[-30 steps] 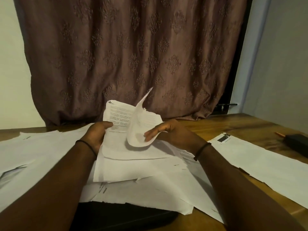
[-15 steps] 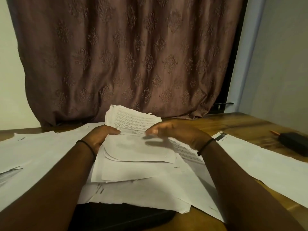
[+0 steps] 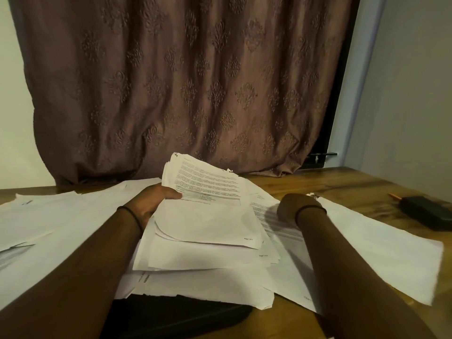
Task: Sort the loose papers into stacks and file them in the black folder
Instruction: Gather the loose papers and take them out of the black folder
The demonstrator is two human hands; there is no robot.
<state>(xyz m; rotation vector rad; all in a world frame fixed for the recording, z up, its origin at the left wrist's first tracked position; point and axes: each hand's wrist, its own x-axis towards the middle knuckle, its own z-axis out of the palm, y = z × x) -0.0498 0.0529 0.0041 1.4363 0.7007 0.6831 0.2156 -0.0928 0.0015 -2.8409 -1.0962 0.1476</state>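
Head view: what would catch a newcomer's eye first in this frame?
The sheaf of papers at centre, gripped at its left edge by the left hand, stands out first; the right hand is low just to its right, fingers hidden. Loose sheets cover the wooden table around it, the black folder peeks out beneath them at the near edge, and a patterned brown curtain fills the background.

Dim room: patterned brown curtain (image 3: 186, 89) behind wooden table (image 3: 318, 182), pale walls (image 3: 411, 94).
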